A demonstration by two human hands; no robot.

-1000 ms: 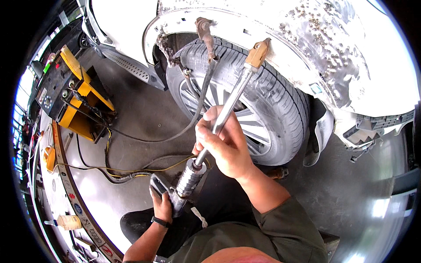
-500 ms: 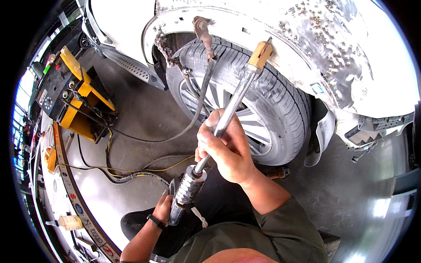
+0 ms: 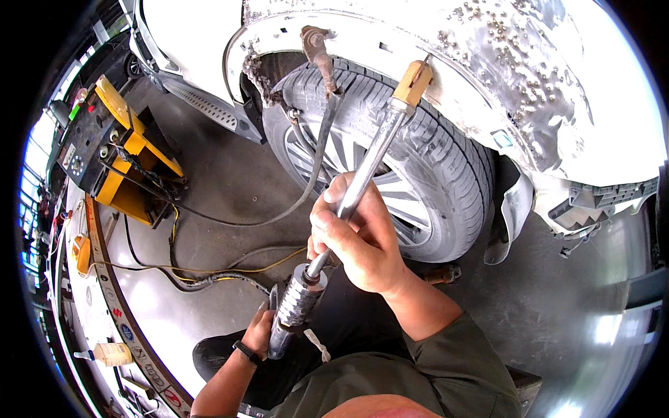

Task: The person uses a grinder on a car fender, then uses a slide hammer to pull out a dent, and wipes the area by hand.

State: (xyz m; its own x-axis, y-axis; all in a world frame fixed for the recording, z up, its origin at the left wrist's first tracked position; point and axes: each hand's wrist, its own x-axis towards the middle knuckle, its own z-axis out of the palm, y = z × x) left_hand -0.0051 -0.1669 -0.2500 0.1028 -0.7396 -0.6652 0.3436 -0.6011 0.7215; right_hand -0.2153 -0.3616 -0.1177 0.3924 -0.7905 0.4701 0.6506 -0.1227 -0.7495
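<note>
A slide hammer dent puller slants up from my lap to the white car's fender (image 3: 481, 90). Its bright steel rod (image 3: 369, 167) ends in a brass-coloured head (image 3: 414, 83), whose thin tip meets the fender's wheel-arch edge. My right hand (image 3: 362, 233) is closed round the middle of the rod, thumb and fingers wrapped on it. Lower down, my left hand (image 3: 261, 329) is closed at the rear end, beside the ribbed steel weight (image 3: 301, 296); its fingers are partly hidden behind the tool. Several small weld spots and bare metal mark the fender.
A dusty wheel (image 3: 390, 160) stands just beyond my hands. A rusty clamp (image 3: 318, 52) with a thick cable hangs on the arch edge. A yellow and black machine (image 3: 125, 153) stands left, with cables (image 3: 209, 279) across the floor. A bottle (image 3: 111, 354) lies lower left.
The brass head and the clamp on the arch edge appear very slightly higher and further left. Both hands keep the same grips on the dent puller.
</note>
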